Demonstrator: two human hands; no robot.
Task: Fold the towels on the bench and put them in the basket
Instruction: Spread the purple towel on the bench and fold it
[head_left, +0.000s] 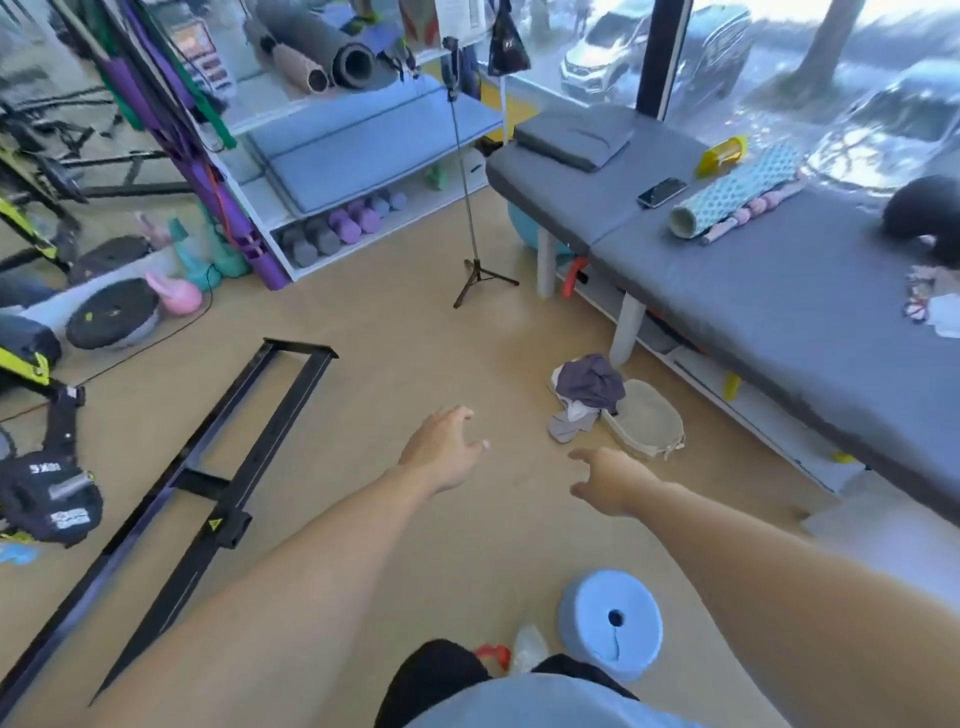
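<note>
1. Broadly, the tan floor (415, 338) fills most of the head view, with both bare arms stretched out over it.
2. A long grey padded bench (753, 270) runs along the right side by the window; a folded grey pad (571, 136) lies at its far end.
3. On the left, white shelving (358, 156) holds blue mats, rolled mats and a row of dumbbells; a black metal frame (218, 467) lies flat on the floor in front of it.
4. A pale woven basket (647, 421) sits on the floor beside a bench leg, tipped on its side with its mouth facing the camera.
5. The towels (587, 392) lie in a crumpled heap on the floor, touching the basket's left rim: a dark purple-grey one on top, white and lighter grey ones under it.
6. A pale blue foam disc (613, 623) with a centre hole rests near the person's feet.
7. A patterned foam roller (727, 200) and a phone (662, 192) lie on the bench top, well apart from the towels.
8. The left hand (441, 449) hangs in the air above the floor, fingers loosely spread and slightly curled, holding nothing.
9. The right hand (610, 483) hangs just below the basket in the view, fingers loosely apart, thumb out, also holding nothing.
</note>
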